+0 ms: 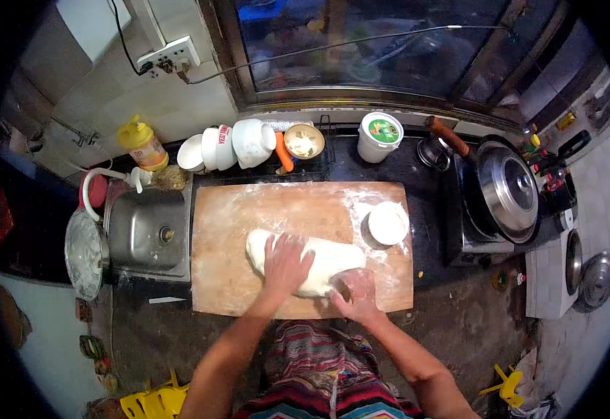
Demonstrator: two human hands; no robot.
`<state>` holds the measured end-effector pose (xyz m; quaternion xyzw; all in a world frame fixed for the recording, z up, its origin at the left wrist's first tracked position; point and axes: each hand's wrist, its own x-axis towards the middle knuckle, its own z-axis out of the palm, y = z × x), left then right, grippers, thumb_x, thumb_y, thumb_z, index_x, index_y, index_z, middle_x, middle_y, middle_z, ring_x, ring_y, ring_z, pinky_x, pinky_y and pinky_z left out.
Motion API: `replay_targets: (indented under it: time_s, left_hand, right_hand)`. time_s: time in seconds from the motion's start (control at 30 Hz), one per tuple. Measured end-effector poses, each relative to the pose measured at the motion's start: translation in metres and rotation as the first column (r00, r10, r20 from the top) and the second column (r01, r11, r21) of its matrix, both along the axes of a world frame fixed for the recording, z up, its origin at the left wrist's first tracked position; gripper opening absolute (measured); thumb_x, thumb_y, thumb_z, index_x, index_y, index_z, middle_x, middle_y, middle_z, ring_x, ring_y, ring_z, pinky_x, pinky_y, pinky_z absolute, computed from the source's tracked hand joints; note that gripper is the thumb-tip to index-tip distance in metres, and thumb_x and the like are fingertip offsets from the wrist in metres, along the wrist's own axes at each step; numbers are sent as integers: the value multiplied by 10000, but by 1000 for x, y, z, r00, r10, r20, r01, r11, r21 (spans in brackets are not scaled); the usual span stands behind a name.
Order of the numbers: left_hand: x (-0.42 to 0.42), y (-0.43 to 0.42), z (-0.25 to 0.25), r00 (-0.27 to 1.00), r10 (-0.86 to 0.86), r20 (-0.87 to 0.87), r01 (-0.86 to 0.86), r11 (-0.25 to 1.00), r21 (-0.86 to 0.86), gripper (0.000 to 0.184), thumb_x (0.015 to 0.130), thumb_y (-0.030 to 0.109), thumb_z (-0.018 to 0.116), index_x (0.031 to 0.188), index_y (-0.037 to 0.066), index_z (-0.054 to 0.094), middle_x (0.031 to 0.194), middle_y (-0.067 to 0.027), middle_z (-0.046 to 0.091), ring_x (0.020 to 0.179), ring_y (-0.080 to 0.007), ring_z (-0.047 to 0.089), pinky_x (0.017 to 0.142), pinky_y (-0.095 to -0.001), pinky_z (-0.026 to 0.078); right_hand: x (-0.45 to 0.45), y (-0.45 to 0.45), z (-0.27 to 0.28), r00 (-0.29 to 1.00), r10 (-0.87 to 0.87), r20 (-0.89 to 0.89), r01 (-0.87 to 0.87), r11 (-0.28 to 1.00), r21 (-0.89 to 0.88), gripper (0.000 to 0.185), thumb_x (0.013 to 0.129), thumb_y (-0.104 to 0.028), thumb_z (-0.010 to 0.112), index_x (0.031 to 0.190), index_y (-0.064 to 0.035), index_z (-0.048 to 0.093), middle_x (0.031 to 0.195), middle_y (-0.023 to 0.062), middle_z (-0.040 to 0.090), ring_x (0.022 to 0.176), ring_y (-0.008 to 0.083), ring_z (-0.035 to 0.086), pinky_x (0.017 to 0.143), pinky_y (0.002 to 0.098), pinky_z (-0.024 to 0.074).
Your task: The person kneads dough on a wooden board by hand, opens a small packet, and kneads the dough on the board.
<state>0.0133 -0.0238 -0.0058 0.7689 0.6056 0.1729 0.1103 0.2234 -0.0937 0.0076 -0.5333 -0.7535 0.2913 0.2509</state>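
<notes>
A long, pale lump of dough (pixel 326 260) lies across a floured wooden board (pixel 228 209). My left hand (pixel 286 265) rests on top of the dough's left part, fingers stretched out and a little apart. At the right end, my right hand (pixel 356 295) has its fingers curled against the dough, with the thumb near its lower edge. Part of that end is hidden by the hand. A white bowl of flour (pixel 388 223) stands on the board's right side, with loose flour scattered around it.
Left of the board is a steel sink (pixel 150 234), with a large floury metal bowl (pixel 86 253) beside it. Behind stand stacked white bowls (pixel 217 146) and a lidded white tub (pixel 380 138). A lidded pan (pixel 506 188) sits on the stove at right.
</notes>
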Motion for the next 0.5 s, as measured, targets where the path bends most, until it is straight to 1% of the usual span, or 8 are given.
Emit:
replay_targets:
  time_s: [0.07, 0.1, 0.13, 0.23, 0.27, 0.37, 0.4, 0.5]
  left_hand:
    - [6, -37, 0, 996, 55, 63, -63, 990, 124, 498, 911, 393, 492, 1275, 66, 581, 1269, -160, 567, 1328, -339, 416, 1130, -578, 163]
    - [8, -54, -6, 995, 81, 52, -88, 985, 148, 508, 905, 393, 485, 1291, 71, 562, 1297, -159, 539, 1332, -350, 403, 1128, -586, 157]
    - [11, -70, -14, 993, 109, 41, -114, 979, 169, 520, 898, 393, 477, 1306, 77, 543, 1325, -157, 510, 1335, -361, 389, 1126, -594, 151]
    - [12, -76, -35, 990, 141, 15, -140, 959, 245, 559, 871, 387, 485, 1341, 83, 501, 1373, -164, 458, 1344, -380, 364, 1118, -618, 140]
    - [11, -71, -42, 990, 142, 7, -139, 953, 270, 574, 861, 384, 492, 1351, 84, 489, 1383, -169, 445, 1347, -384, 359, 1114, -626, 137]
    - [4, -25, -37, 993, 116, 35, -121, 963, 242, 568, 823, 378, 567, 1315, 97, 534, 1338, -152, 490, 1325, -378, 384, 1091, -610, 204]
    - [2, -7, -43, 991, 119, 56, -130, 957, 260, 571, 813, 370, 539, 1295, 65, 546, 1329, -164, 493, 1315, -386, 397, 1116, -616, 163]
    - [-4, 43, -49, 989, 122, 88, -141, 959, 247, 523, 791, 338, 566, 1230, 55, 596, 1286, -167, 527, 1265, -395, 435, 1099, -619, 200]
  right_hand:
    - [-16, 9, 4, 997, -63, 49, 54, 983, 173, 402, 766, -292, 674, 1128, -118, 653, 1233, 120, 600, 1225, 288, 499, 1049, 465, 319]
    - [-27, 16, 5, 993, -99, 70, 77, 963, 259, 424, 765, -312, 660, 1141, -118, 659, 1239, 117, 602, 1236, 271, 497, 1043, 466, 320]
    - [-36, 14, -19, 973, -93, 209, 32, 959, 281, 551, 754, -329, 658, 1269, -141, 604, 1342, 129, 534, 1279, 289, 459, 1086, 495, 272]
    - [-40, 14, -37, 961, -51, 271, -34, 953, 301, 618, 753, -337, 653, 1339, -167, 553, 1405, 129, 475, 1310, 314, 425, 1114, 533, 218]
    - [-41, 24, -43, 963, -57, 265, -20, 960, 279, 615, 753, -338, 650, 1338, -173, 555, 1399, 129, 479, 1306, 318, 428, 1114, 538, 215]
    - [-47, 58, -41, 963, -86, 255, 38, 981, 189, 608, 751, -340, 641, 1335, -190, 560, 1380, 130, 492, 1296, 331, 434, 1114, 552, 203]
    - [-51, 74, -41, 968, -130, 215, 82, 972, 222, 586, 755, -337, 644, 1319, -195, 571, 1324, 135, 530, 1241, 338, 475, 1094, 559, 233]
    - [-59, 116, -49, 950, -207, 234, 151, 960, 234, 560, 765, -337, 642, 1299, -179, 578, 1257, 139, 566, 1173, 345, 513, 1061, 564, 276]
